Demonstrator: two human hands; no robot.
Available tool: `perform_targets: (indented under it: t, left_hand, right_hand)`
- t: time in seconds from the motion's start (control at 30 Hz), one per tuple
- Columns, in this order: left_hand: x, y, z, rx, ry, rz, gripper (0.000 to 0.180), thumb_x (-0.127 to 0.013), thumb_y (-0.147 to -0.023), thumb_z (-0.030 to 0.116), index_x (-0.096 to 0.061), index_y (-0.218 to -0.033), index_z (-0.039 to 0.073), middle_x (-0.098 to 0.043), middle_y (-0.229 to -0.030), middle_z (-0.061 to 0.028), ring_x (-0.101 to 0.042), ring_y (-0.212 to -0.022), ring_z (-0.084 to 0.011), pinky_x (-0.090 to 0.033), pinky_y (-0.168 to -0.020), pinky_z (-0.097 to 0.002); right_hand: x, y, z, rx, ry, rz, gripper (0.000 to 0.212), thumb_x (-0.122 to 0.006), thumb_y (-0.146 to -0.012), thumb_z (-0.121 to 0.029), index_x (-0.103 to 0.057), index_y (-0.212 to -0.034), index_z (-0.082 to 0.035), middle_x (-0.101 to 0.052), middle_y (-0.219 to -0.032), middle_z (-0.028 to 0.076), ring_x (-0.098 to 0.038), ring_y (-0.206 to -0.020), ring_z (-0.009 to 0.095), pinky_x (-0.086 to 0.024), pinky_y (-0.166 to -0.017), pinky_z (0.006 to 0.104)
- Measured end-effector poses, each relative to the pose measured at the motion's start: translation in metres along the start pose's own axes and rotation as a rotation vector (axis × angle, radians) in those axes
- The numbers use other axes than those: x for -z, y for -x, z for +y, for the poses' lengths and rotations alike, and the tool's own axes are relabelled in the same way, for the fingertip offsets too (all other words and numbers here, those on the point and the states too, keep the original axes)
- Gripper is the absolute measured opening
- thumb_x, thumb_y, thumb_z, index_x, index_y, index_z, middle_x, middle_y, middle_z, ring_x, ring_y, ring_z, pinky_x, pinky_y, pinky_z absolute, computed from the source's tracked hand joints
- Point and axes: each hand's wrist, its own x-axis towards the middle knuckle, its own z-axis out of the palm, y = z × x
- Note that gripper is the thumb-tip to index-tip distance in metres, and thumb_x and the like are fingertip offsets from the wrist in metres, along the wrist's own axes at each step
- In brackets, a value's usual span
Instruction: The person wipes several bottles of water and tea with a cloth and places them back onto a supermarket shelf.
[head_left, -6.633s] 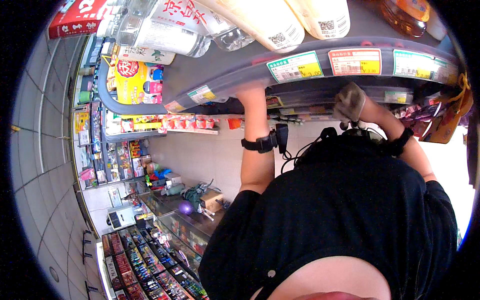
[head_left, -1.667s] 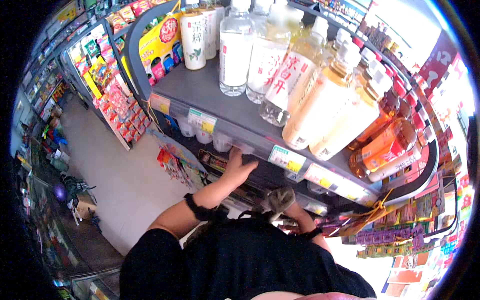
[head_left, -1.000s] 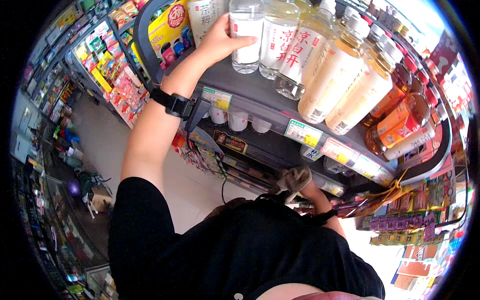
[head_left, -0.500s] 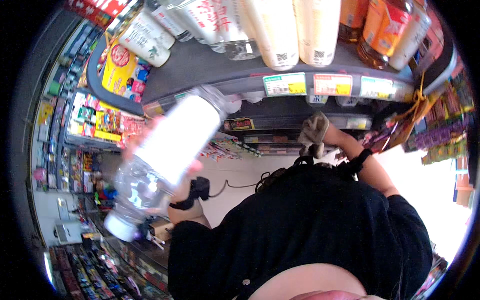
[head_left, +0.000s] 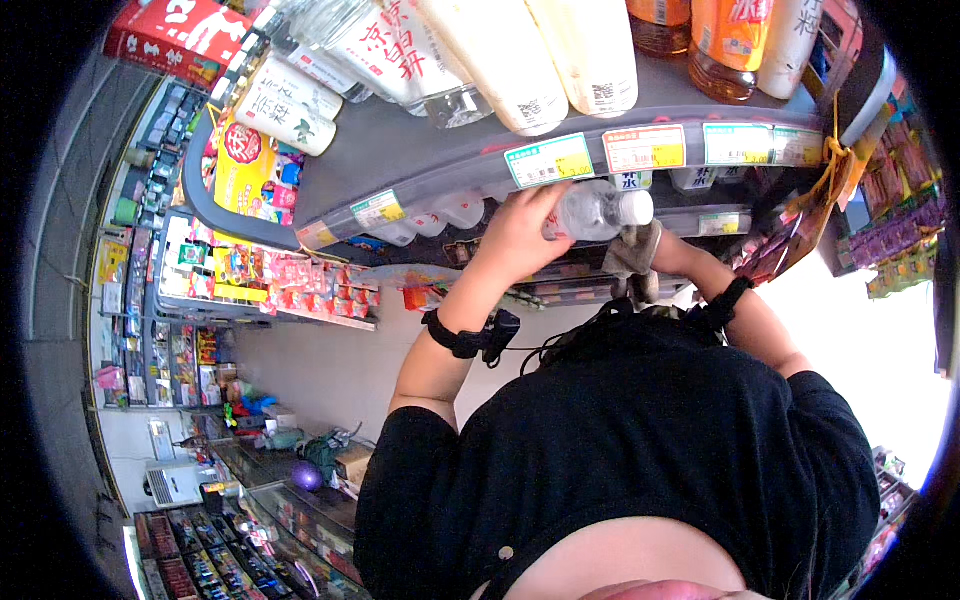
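My left hand [head_left: 518,238] is wrapped round a clear plastic bottle [head_left: 590,212] with a white cap. The bottle lies on its side just below the upper shelf's front edge, cap toward my right. Beside the cap, my right hand [head_left: 664,254] is closed on a grey-brown cloth [head_left: 630,262]; the cloth hides most of its fingers. Above stand tall cream-white bottles [head_left: 490,70] and a clear bottle with red lettering [head_left: 405,55]. On the level below, several bottles [head_left: 465,210] are partly hidden by the shelf edge and my left hand.
Price tags line the curved front edge of the upper shelf [head_left: 450,170]. Orange-labelled drink bottles [head_left: 728,45] stand at its right. Packaged sweets [head_left: 240,270] fill a rack on the left, and hanging packets [head_left: 890,225] crowd the far right. A purple ball [head_left: 306,476] lies lower left.
My left hand has brought the bottle from the left, close to my view, over to the shelf beside the cloth. The bottle has turned, its cap now toward the right. My right hand stays near its place.
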Motion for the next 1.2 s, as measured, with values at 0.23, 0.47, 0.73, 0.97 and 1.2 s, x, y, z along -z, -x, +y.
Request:
perform_targets:
  t: [0.23, 0.47, 0.73, 0.97, 1.2]
  left_hand:
    - [0.004, -0.016, -0.026, 0.41, 0.241, -0.23, 0.06, -0.077, -0.06, 0.016, -0.051, -0.111, 0.0, -0.06, -0.104, -0.0149, -0.057, -0.095, -0.027, -0.044, -0.085, -0.0346]
    - [-0.017, -0.007, -0.043, 0.565, 0.966, 0.068, 0.045, -0.076, -0.064, 0.004, -0.056, -0.104, -0.001, -0.061, -0.101, -0.0097, -0.058, -0.091, -0.0177, -0.045, -0.081, -0.0312]
    - [-0.037, -0.013, -0.032, 0.483, 1.096, 0.45, 0.047, -0.065, -0.072, -0.006, -0.047, -0.116, -0.005, -0.055, -0.112, -0.0128, -0.055, -0.101, -0.0215, -0.043, -0.087, -0.0343]
    - [-0.054, -0.019, -0.034, 0.389, 0.905, 0.662, 0.049, -0.069, -0.069, -0.005, -0.047, -0.113, -0.004, -0.054, -0.111, -0.0116, -0.054, -0.098, -0.0164, -0.043, -0.085, -0.0299]
    - [-0.053, -0.02, -0.039, 0.33, 0.504, 0.595, 0.041, -0.07, -0.069, -0.002, -0.052, -0.105, -0.006, -0.059, -0.1, -0.0114, -0.059, -0.089, -0.017, -0.047, -0.076, -0.0287]
  right_hand:
    - [0.007, -0.002, -0.006, -0.099, 0.121, -0.178, 0.017, -0.056, -0.082, -0.022, -0.05, -0.078, -0.007, -0.051, -0.075, 0.013, -0.05, -0.07, 0.031, -0.042, -0.073, 0.0388]
    - [0.009, -0.004, 0.008, -0.067, 0.085, -0.192, 0.019, -0.06, -0.078, -0.022, -0.051, -0.077, -0.006, -0.054, -0.076, 0.014, -0.053, -0.075, 0.029, -0.044, -0.07, 0.0388]
    - [0.004, -0.003, 0.023, 0.139, 0.203, -0.149, 0.017, -0.06, -0.077, -0.021, -0.051, -0.075, -0.007, -0.052, -0.071, 0.013, -0.05, -0.068, 0.03, -0.042, -0.064, 0.038]
    - [-0.008, 0.002, 0.032, 0.012, -0.063, -0.045, 0.021, -0.064, -0.077, -0.023, -0.051, -0.078, -0.006, -0.052, -0.076, 0.011, -0.052, -0.074, 0.028, -0.042, -0.067, 0.0378]
    - [0.0, -0.001, 0.024, -0.085, 0.039, -0.228, 0.019, -0.061, -0.079, -0.022, -0.052, -0.085, -0.006, -0.053, -0.084, 0.013, -0.052, -0.079, 0.028, -0.043, -0.072, 0.0374]
